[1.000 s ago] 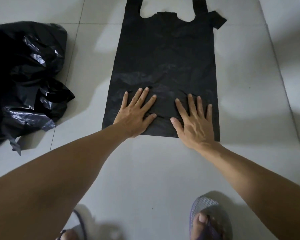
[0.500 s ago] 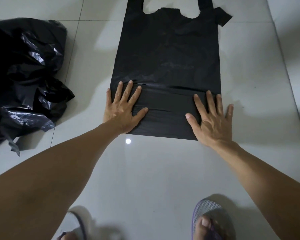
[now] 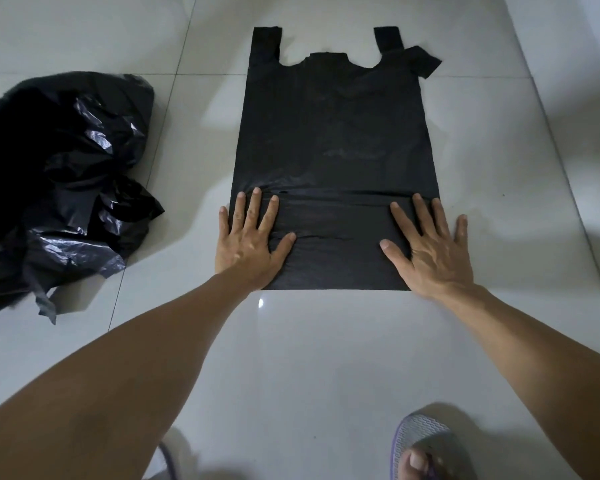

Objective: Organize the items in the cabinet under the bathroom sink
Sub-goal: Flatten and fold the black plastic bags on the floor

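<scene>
A black plastic carrier bag (image 3: pixel 333 140) lies flat on the pale tiled floor, handles pointing away from me. Its near end is folded over, making a band across the bottom. My left hand (image 3: pixel 250 240) presses flat on the left corner of that band, fingers straight and spread. My right hand (image 3: pixel 433 251) presses flat on the right corner in the same way, its little finger reaching onto the tile. Neither hand grips anything.
A crumpled heap of black plastic bags (image 3: pixel 56 188) sits on the floor to the left. My feet in purple sandals (image 3: pixel 426 448) show at the bottom edge. Bare tile (image 3: pixel 326 358) lies between me and the bag.
Both hands slid apart from the middle of the bag's near end to its two corners, flattening the folded band. In the last half second they stay put.
</scene>
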Demonstrator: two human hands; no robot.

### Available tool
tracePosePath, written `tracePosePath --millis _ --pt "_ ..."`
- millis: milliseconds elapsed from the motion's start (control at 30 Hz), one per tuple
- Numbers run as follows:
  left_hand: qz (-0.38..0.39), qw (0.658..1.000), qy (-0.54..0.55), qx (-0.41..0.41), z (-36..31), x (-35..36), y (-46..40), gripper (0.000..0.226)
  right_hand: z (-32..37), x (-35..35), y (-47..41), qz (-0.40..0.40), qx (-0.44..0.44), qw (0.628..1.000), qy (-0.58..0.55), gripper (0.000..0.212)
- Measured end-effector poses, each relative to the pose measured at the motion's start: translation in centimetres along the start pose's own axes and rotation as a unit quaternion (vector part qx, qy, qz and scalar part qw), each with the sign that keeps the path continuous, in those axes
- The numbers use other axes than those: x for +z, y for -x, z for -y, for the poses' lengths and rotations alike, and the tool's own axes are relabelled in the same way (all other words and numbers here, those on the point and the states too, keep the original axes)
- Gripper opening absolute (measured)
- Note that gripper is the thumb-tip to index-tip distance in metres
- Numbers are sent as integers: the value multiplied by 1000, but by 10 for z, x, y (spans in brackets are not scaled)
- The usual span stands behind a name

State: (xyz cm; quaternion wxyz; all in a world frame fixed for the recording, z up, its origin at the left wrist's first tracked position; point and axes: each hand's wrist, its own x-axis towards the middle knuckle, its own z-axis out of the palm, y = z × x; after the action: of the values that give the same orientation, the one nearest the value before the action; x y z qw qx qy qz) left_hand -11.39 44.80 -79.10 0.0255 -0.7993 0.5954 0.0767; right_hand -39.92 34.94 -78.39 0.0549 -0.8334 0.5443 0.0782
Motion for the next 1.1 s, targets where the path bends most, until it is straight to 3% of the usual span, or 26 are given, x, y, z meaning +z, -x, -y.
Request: tracePosePath --millis 167,267,367,467,867,1100 --pt "9 1000 -10 3 -4 -5 -1 75 2 -8 -2 29 3 1000 8 76" --pt "-26 998 -28 52 -16 -14 -6 72 14 -21 -7 8 6 1000 15 72" --pt "-39 993 -8 109 -29 -21 -23 71 37 -32 -21 -34 -65 997 2 65" --pt "-9 990 -21 143 -33 -20 -43 69 56 -31 -50 -13 -113 993 -13 62" --pt "1 995 -27 99 6 -7 -56 74 25 -6 -71 -23 20 999 -14 77" --pt "-58 993 17 103 -17 -23 -88 71 24 -6 -71 -24 31 999 -22 77"
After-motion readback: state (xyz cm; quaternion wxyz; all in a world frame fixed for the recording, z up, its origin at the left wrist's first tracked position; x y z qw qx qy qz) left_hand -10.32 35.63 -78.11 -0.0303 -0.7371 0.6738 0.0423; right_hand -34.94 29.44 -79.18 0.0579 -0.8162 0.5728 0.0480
